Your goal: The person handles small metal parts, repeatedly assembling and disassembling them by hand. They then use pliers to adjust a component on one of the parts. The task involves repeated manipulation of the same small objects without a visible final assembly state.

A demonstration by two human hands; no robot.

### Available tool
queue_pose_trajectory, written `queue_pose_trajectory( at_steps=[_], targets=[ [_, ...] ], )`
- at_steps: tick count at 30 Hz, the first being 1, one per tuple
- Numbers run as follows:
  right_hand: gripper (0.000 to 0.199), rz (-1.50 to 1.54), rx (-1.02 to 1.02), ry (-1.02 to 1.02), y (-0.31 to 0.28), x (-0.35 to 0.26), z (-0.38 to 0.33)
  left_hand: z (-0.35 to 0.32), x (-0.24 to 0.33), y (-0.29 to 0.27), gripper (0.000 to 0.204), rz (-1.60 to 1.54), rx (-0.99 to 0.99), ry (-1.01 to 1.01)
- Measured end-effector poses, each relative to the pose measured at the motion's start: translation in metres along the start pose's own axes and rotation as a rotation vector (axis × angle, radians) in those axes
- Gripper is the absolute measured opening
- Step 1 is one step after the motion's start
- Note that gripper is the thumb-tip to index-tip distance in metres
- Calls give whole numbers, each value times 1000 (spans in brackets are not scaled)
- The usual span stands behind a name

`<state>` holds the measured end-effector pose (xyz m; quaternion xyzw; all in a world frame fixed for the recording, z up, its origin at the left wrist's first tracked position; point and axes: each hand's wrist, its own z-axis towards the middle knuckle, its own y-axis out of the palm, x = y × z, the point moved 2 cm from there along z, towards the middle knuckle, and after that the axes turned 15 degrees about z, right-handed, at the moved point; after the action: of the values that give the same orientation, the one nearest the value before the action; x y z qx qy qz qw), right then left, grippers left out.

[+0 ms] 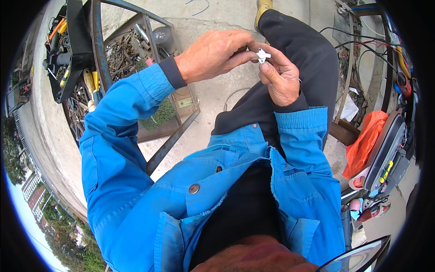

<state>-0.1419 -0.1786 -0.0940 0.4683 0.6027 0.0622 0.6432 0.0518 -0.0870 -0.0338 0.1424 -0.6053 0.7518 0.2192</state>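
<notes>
Both my hands meet above my dark-trousered thigh, around a small white part with several short lobes and small dark holes. Its exact kind I cannot make out. My right hand pinches it from below between thumb and fingers. From the left, my left hand has its thumb and forefinger closed together at the part's edge. A thin, light wire-like strand runs across the fingers of my right hand. The fingertips partly hide where each hand touches the part.
At left stands a metal-framed rack with trays of loose bolts and hardware, beside a black tool holder. An orange-red plastic bag and an open tool case lie at right. Dark cables hang above them.
</notes>
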Motion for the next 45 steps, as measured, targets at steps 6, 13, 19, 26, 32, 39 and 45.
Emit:
queue_pose_trajectory(
  at_steps=[6,13,19,26,32,39,45],
  targets=[
    [46,7,12,-2,-1,0,0,0,0,-1,20,9,-10,-6],
    [44,-6,23,2,0,0,-1,0,1,-3,17,-23,-10,-15],
    [43,-14,13,11,1,-1,-1,0,1,-1,16,-20,16,-8],
    [43,-17,19,1,1,-1,-1,0,1,-1,15,-24,36,6],
    [44,-41,26,5,3,-2,-2,0,2,-1,15,-20,53,22],
    [42,-48,44,-15,3,-3,-1,-1,2,-1,15,-6,46,32],
    [37,-39,26,-3,-1,-1,-1,-1,0,1,15,-30,37,14]
  ],
)
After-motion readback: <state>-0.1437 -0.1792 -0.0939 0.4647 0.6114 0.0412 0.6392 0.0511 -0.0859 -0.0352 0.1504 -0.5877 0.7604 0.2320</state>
